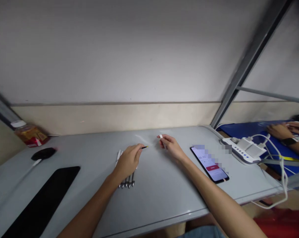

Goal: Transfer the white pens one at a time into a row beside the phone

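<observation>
Centre of frame: left hand [127,161] closed in a pinch on a thin black rod [144,147], yellow tip exposed. To its right, right hand [171,146] with fingertips together round a small white cap [161,136]. Rod and cap near but apart, above the bare grey table [164,191]. Long axis of rod almost level across the frame, rising slightly rightward, with the tip pointing right, toward the cap. Judged step: two parts held ready for joining, not yet met. Next move, as judged, calling for the cap's mouth turned to face the tip, both set on one line. Beneath the left hand, a row of pens [126,182]; right of centre, a phone [210,163].
</observation>
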{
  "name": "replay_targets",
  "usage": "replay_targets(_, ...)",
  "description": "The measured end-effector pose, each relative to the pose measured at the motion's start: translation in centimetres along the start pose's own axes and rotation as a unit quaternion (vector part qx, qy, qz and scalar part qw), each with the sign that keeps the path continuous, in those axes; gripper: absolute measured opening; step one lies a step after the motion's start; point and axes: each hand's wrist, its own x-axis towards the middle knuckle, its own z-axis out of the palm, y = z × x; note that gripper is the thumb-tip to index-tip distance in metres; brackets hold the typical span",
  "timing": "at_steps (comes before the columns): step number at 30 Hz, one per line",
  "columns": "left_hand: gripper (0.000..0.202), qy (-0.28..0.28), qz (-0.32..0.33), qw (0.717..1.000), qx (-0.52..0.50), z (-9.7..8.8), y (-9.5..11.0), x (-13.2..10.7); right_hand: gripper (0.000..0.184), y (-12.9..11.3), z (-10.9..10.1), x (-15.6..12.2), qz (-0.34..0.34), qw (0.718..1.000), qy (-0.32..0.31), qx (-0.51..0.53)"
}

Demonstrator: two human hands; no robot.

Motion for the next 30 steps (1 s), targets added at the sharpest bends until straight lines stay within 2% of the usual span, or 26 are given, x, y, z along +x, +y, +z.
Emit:
replay_targets(2, 0.030, -0.003, 0.005, 1.000, 0.002, 0.1, 0.0, -0.1, 0.025, 0.1, 0.0, -0.1, -0.055, 0.994, 0.007, -0.093)
replay_targets(5, 0.030, -0.006, 0.015, 1.000, 0.013, 0.3, 0.0, -0.2, 0.021, 0.2, 0.2, -0.6, -0.140, 0.960, -0.013, -0.240)
replay_targets(11, 0.029, -0.014, 0.025, 0.999, 0.042, 0.4, -0.1, -0.2, 0.025, 0.2, 0.4, -1.2, -0.205, 0.912, -0.061, -0.349)
replay_targets(17, 0.028, -0.028, 0.033, 0.998, 0.043, 0.5, 0.4, -0.4, 0.027, 0.0, 1.0, -1.5, -0.218, 0.892, -0.079, -0.389)
replay_targets(21, 0.026, -0.014, 0.015, 1.000, 0.021, 0.9, 0.8, -0.6, 0.022, 0.0, 2.3, -1.7, -0.231, 0.893, -0.085, -0.378)
replay_targets(24, 0.028, -0.023, 0.025, 0.999, 0.004, 1.1, 1.0, -0.7, 0.015, 0.1, 2.9, -1.8, -0.231, 0.895, -0.070, -0.375)
replay_targets(30, 0.022, -0.020, 0.061, 0.998, 0.003, 1.2, 0.9, -0.6, 0.016, 0.0, 2.8, -2.0, -0.233, 0.894, -0.079, -0.375)
